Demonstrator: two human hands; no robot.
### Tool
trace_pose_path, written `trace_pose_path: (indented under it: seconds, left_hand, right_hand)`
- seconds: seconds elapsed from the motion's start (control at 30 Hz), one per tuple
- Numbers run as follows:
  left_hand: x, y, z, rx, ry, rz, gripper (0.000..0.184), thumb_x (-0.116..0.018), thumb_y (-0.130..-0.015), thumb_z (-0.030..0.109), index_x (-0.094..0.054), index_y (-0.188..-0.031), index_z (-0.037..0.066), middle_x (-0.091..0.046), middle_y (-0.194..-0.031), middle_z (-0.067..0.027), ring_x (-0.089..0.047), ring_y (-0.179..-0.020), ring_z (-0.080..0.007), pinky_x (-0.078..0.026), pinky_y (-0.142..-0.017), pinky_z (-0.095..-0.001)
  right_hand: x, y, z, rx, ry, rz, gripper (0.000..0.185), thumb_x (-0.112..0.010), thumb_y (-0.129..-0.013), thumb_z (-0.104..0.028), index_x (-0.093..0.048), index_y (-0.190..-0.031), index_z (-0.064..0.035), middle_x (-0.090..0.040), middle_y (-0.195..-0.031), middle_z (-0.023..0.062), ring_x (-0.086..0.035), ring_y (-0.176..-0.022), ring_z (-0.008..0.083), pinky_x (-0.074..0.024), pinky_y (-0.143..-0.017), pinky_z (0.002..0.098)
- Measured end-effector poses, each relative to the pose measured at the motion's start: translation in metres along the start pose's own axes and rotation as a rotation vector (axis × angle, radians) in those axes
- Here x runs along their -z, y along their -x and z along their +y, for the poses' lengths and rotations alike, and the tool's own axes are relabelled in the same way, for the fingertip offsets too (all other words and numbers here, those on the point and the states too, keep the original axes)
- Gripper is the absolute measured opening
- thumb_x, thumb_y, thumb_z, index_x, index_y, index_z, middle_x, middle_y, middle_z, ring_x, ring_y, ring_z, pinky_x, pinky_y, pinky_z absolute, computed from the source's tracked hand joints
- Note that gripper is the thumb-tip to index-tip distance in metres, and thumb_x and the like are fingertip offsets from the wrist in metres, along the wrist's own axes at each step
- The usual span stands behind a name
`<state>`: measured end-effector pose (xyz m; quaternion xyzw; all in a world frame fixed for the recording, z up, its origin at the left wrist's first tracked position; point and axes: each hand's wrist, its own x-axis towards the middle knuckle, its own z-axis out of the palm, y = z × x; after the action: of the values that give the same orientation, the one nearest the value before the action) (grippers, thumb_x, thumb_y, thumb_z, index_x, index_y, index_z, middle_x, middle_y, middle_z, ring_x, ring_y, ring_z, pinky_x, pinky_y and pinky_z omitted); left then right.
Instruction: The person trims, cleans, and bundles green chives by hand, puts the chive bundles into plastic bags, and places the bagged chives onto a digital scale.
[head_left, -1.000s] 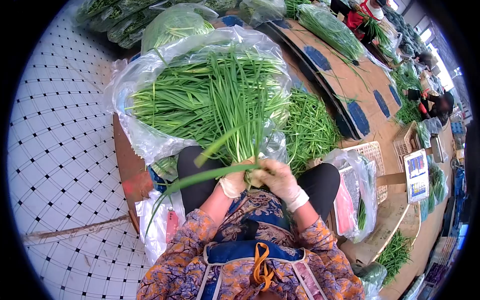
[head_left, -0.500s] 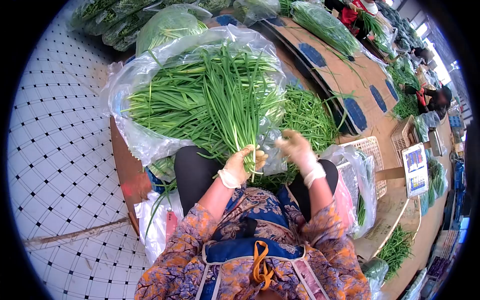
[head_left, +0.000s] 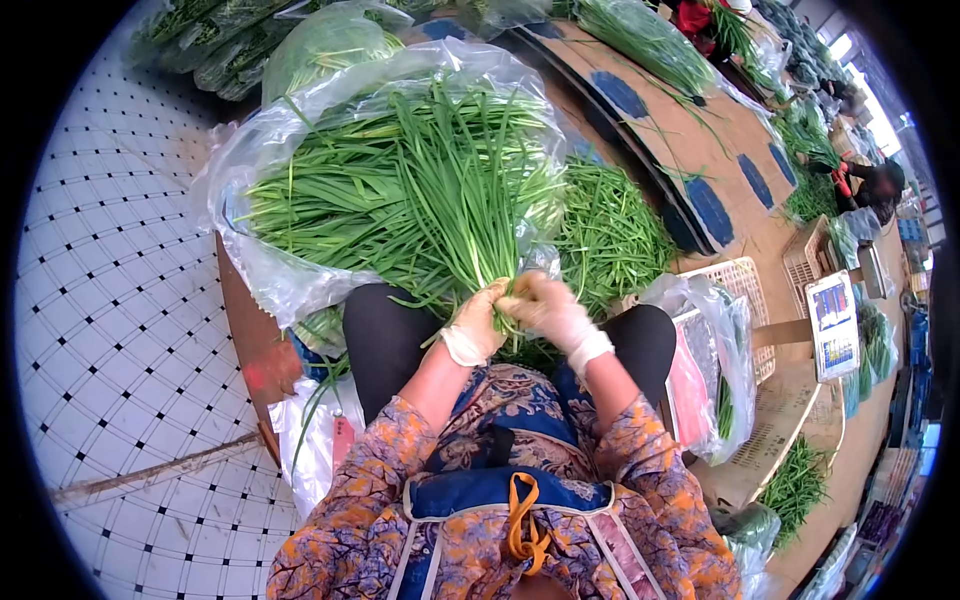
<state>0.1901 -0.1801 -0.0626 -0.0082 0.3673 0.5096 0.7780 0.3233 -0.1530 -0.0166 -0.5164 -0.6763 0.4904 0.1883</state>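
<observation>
My gloved left hand (head_left: 478,325) is closed around the lower stalks of a bunch of garlic chives (head_left: 465,200), whose leaves fan upward and away from me. Against those stalk ends, my gloved right hand (head_left: 550,310) has its fingers bent in; it is slightly smeared, and what they pinch is hidden. Beneath the bunch, more chives (head_left: 330,210) lie in a large open clear plastic bag (head_left: 270,270). To the right of the bag is a heap of loose green trimmings (head_left: 615,235).
A cardboard-covered bench (head_left: 660,130) runs along the right. Plastic crates (head_left: 735,285) and a scale display (head_left: 832,325) stand at right, with a bagged bundle (head_left: 725,400) closer in. Filled bags (head_left: 330,50) lie at the back. Another person (head_left: 878,190) works far right.
My right hand has moved left and down, from apart beside the bunch to the stalk ends at my left hand. My left hand keeps its hold, and the bunch has shifted slightly.
</observation>
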Motion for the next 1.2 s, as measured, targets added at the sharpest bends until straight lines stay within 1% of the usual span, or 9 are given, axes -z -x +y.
trace_pose_path:
  seconds: [0.1,0.27,0.4,0.47,0.6,0.73,0.8,0.93,1.2]
  left_hand:
    - [0.021,-0.022,-0.001,0.020,0.131,-0.379,0.029,-0.037,-0.092,0.022,-0.054,-0.105,0.002,-0.061,-0.097,-0.0100,-0.059,-0.087,-0.0221,-0.048,-0.077,-0.0358]
    - [0.031,-0.024,-0.008,-0.299,-0.480,-0.245,0.028,-0.039,-0.092,0.021,-0.056,-0.103,0.001,-0.063,-0.094,-0.0110,-0.061,-0.083,-0.0226,-0.049,-0.076,-0.0346]
    - [0.028,-0.020,-0.001,-0.034,-0.015,-0.158,0.025,-0.051,-0.088,0.022,-0.057,-0.103,0.003,-0.063,-0.094,-0.0127,-0.061,-0.088,-0.0231,-0.048,-0.079,-0.0357]
    - [0.018,-0.016,-0.001,0.015,-0.016,-0.080,0.025,-0.052,-0.087,0.023,-0.057,-0.102,0.003,-0.064,-0.093,-0.0123,-0.061,-0.089,-0.0244,-0.048,-0.080,-0.0371]
    - [0.013,-0.020,-0.008,-0.120,-0.142,-0.001,0.023,-0.049,-0.089,0.021,-0.053,-0.106,0.006,-0.058,-0.105,-0.0122,-0.056,-0.098,-0.0263,-0.046,-0.083,-0.0383]
    - [0.037,-0.037,-0.011,-0.085,-0.181,-0.054,0.020,-0.045,-0.091,0.019,-0.052,-0.106,0.007,-0.057,-0.107,-0.0120,-0.055,-0.098,-0.0242,-0.046,-0.085,-0.0378]
    - [0.014,-0.014,0.002,0.013,-0.102,0.068,0.019,-0.045,-0.091,0.018,-0.053,-0.105,0.007,-0.058,-0.105,-0.0121,-0.056,-0.096,-0.0242,-0.047,-0.084,-0.0376]
    - [0.006,-0.013,-0.001,-0.003,-0.083,-0.131,0.022,-0.047,-0.091,0.018,-0.054,-0.105,0.003,-0.062,-0.096,-0.0111,-0.061,-0.085,-0.0255,-0.050,-0.080,-0.0389]
    - [0.016,-0.015,-0.006,-0.024,-0.048,-0.046,0.022,-0.048,-0.091,0.018,-0.054,-0.102,0.000,-0.063,-0.094,-0.0134,-0.063,-0.075,-0.0220,-0.054,-0.067,-0.0356]
  right_hand:
    - [-0.015,-0.005,0.013,0.061,-0.062,0.068,0.019,-0.062,-0.083,-0.018,-0.055,-0.087,-0.0010,-0.056,-0.067,0.0071,-0.050,-0.060,0.0136,-0.0429,-0.054,0.0299]
    - [-0.005,0.009,0.004,0.153,-0.299,-0.073,0.013,-0.059,-0.084,-0.013,-0.057,-0.085,-0.0012,-0.054,-0.068,0.0032,-0.050,-0.059,0.0104,-0.0419,-0.053,0.0257]
    - [0.032,0.022,-0.011,0.311,-1.057,0.246,0.022,-0.061,-0.085,-0.021,-0.054,-0.099,-0.0048,-0.059,-0.075,0.0045,-0.054,-0.058,0.0073,-0.0433,-0.050,0.0162]
    - [0.054,0.008,0.007,-0.010,-0.744,0.374,0.025,-0.060,-0.085,-0.021,-0.051,-0.102,-0.0048,-0.060,-0.077,0.0042,-0.055,-0.059,0.0078,-0.0435,-0.052,0.0157]
    - [0.004,0.020,-0.002,0.132,0.258,-0.018,0.022,-0.062,-0.080,-0.014,-0.055,-0.099,-0.0058,-0.059,-0.072,0.0042,-0.055,-0.065,0.0110,-0.0453,-0.057,0.0279]
    - [-0.012,0.018,0.017,0.479,0.256,0.155,0.012,-0.060,-0.082,-0.011,-0.053,-0.089,-0.0051,-0.056,-0.070,0.0023,-0.053,-0.062,0.0104,-0.0442,-0.055,0.0278]
    - [0.003,0.031,0.001,0.072,-0.228,-0.253,0.010,-0.058,-0.085,-0.013,-0.052,-0.086,-0.0058,-0.056,-0.070,0.0011,-0.052,-0.058,0.0077,-0.0426,-0.051,0.0216]
    - [0.044,0.048,-0.022,-0.055,-0.530,-0.247,0.008,-0.057,-0.086,-0.013,-0.053,-0.084,-0.0064,-0.058,-0.069,0.0007,-0.054,-0.057,0.0058,-0.0425,-0.048,0.0180]
    - [0.112,0.015,0.008,0.319,-1.205,0.555,0.023,-0.060,-0.083,-0.024,-0.052,-0.099,-0.0096,-0.058,-0.083,0.0023,-0.057,-0.075,0.0089,-0.0470,-0.066,0.0183]
